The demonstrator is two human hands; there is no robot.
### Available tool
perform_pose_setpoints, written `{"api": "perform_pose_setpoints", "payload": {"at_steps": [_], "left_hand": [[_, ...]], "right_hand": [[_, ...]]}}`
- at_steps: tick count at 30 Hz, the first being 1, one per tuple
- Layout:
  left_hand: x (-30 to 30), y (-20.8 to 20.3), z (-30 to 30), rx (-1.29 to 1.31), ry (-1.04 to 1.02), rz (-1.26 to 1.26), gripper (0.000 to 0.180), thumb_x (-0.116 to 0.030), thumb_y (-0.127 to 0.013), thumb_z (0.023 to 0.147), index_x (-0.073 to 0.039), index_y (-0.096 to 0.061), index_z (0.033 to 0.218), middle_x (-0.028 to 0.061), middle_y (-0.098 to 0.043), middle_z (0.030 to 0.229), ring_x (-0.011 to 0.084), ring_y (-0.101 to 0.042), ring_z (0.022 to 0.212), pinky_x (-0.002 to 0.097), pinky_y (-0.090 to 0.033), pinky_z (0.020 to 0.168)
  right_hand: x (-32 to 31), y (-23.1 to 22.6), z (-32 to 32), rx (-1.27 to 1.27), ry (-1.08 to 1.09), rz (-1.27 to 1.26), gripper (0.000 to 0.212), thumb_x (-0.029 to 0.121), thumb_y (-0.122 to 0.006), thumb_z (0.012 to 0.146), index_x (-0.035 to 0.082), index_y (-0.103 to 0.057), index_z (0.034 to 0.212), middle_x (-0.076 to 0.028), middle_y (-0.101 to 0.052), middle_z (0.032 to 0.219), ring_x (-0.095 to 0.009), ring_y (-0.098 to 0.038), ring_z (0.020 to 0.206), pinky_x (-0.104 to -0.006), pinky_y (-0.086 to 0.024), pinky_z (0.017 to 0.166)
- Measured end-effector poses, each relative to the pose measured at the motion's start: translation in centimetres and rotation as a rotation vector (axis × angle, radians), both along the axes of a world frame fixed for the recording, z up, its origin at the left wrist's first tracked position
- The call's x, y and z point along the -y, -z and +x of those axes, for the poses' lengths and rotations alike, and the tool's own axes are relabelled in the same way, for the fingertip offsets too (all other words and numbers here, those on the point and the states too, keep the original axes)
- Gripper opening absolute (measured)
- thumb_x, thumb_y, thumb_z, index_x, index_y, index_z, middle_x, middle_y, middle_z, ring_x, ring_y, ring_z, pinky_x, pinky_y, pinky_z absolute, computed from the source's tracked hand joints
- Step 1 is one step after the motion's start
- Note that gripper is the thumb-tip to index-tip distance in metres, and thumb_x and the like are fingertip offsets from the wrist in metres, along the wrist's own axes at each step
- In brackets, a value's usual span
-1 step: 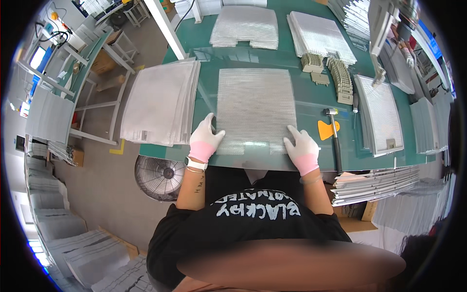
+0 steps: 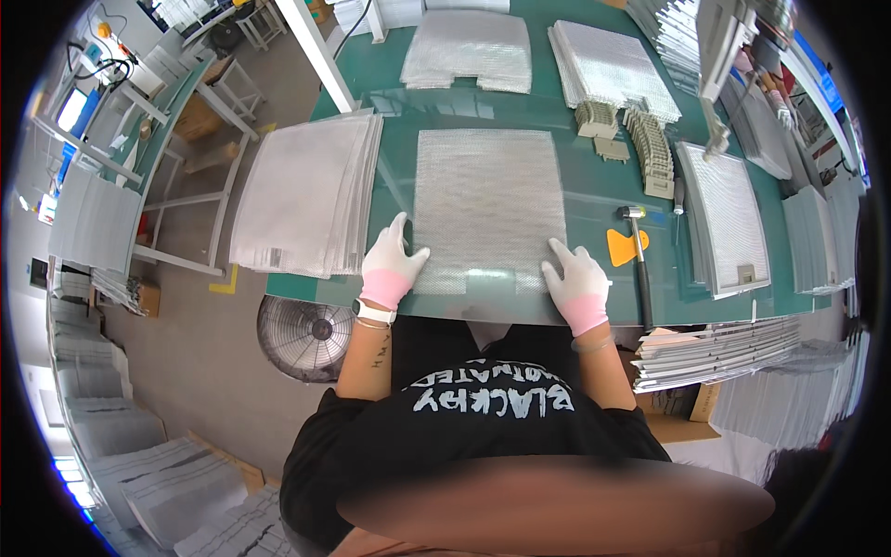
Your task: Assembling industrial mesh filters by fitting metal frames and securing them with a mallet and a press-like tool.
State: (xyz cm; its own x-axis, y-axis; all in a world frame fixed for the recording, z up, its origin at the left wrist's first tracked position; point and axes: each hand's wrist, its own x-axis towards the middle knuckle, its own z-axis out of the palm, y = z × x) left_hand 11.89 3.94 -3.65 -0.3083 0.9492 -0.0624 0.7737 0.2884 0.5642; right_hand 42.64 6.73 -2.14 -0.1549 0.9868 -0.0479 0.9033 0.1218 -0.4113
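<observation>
A grey metal mesh sheet (image 2: 489, 209) lies flat on the green table in front of me, with a notch in its near edge. My left hand (image 2: 393, 257), in a white glove with a pink cuff, rests at the sheet's lower left edge, thumb and fingers apart. On the opposite side my right hand (image 2: 577, 278), gloved the same way, sits at the lower right edge with its fingers spread. Neither hand grips anything. Right of that hand lie a black-handled hammer (image 2: 640, 265) and a yellow-orange scraper (image 2: 624, 247).
A stack of white-wrapped panels (image 2: 306, 195) stands at the left table edge. More mesh sheets (image 2: 467, 46) lie at the far side. Beige plastic clips (image 2: 650, 153), a screwdriver (image 2: 678, 197) and framed mesh panels (image 2: 733, 218) are on the right. A floor fan (image 2: 302, 339) stands below left.
</observation>
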Motion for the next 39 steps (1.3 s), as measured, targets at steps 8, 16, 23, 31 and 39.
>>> {"api": "perform_pose_setpoints", "payload": {"at_steps": [8, 16, 23, 31, 39], "left_hand": [[0.2, 3.7, -2.3, -0.355, 0.405, 0.381, 0.052, -0.027, -0.073, 0.082, -0.017, -0.062, 0.132, 0.0105, -0.055, 0.140, 0.0396, -0.049, 0.127, 0.0508, -0.041, 0.106], [1.0, 0.2, -1.7, -0.323, 0.531, 0.084, 0.080, -0.049, -0.077, 0.076, -0.011, -0.052, 0.141, 0.0120, -0.041, 0.154, 0.0416, -0.030, 0.144, 0.0533, -0.020, 0.121], [1.3, 0.3, -1.0, -0.368, 0.533, 0.025, 0.093, -0.052, -0.078, 0.072, -0.007, -0.044, 0.146, 0.0163, -0.034, 0.157, 0.0433, -0.026, 0.146, 0.0555, -0.017, 0.121], [1.3, 0.8, -1.4, -0.319, 0.522, 0.051, 0.095, -0.051, -0.080, 0.071, -0.008, -0.044, 0.147, 0.0163, -0.034, 0.157, 0.0437, -0.025, 0.146, 0.0559, -0.016, 0.121], [1.2, 1.2, -1.3, -0.314, 0.520, 0.041, 0.096, -0.051, -0.081, 0.070, -0.008, -0.043, 0.147, 0.0162, -0.034, 0.158, 0.0433, -0.024, 0.147, 0.0557, -0.015, 0.122]], "right_hand": [[-0.1, 3.1, 1.9, 0.046, -0.188, 0.424, 0.048, 0.034, -0.068, 0.086, 0.016, -0.064, 0.130, -0.020, -0.051, 0.136, -0.040, -0.046, 0.124, -0.0527, -0.035, 0.106], [-1.0, 2.9, 3.3, 0.057, -0.264, 0.287, 0.061, 0.040, -0.072, 0.082, 0.015, -0.060, 0.136, -0.023, -0.043, 0.146, -0.043, -0.038, 0.134, -0.0540, -0.027, 0.114], [-1.5, 2.5, 3.8, 0.033, -0.304, 0.177, 0.071, 0.043, -0.075, 0.078, 0.016, -0.055, 0.141, -0.021, -0.042, 0.149, -0.045, -0.032, 0.141, -0.0559, -0.021, 0.119], [-3.0, 4.6, 6.7, -0.715, -0.156, 0.071, 0.051, 0.010, -0.054, 0.094, 0.004, -0.048, 0.145, -0.018, -0.052, 0.142, -0.032, -0.045, 0.136, -0.0409, -0.029, 0.118], [-1.4, 3.0, 4.9, -0.345, -0.231, 0.230, 0.059, 0.019, -0.073, 0.082, 0.001, -0.054, 0.135, -0.019, -0.055, 0.134, -0.036, -0.049, 0.127, -0.0446, -0.037, 0.110]]}}
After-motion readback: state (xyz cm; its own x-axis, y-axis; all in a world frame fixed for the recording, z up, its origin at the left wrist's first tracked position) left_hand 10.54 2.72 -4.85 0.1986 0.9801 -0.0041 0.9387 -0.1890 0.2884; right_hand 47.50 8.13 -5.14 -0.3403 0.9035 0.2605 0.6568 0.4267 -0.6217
